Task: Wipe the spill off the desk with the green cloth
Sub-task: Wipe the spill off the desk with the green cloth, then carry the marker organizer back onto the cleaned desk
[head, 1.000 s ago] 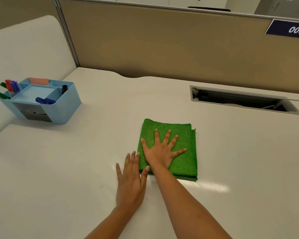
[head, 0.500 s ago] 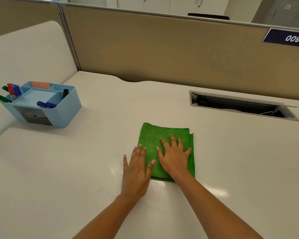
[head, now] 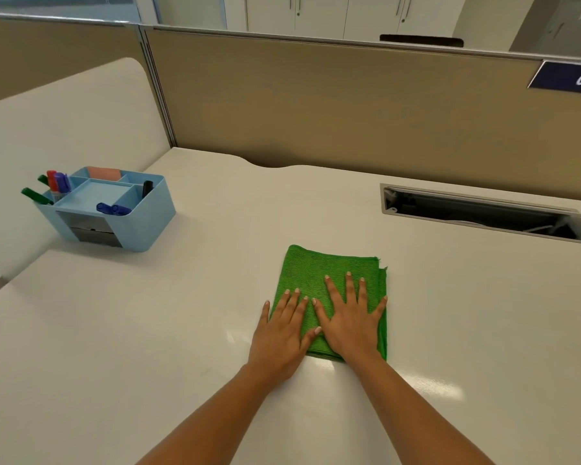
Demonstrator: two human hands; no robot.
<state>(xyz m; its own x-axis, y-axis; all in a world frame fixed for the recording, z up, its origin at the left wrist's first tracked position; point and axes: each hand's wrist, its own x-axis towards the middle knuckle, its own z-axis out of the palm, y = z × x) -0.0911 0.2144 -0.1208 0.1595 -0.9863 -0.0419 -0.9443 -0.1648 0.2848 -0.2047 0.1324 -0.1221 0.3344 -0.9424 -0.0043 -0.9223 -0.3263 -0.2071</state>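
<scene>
Green cloth (head: 319, 273), folded into a thick square, lies just below the centre of the frame on the white desk (head: 148, 330). My right hand (head: 349, 325) lies flat on it, fingers spread, gripping nothing; my left hand (head: 279, 340) lies flat too, half on its left edge, half on the desk. It looks soft, light and likely to bunch or slide, so I judge pressing down through the palm over its middle works better than pinching an edge.
</scene>
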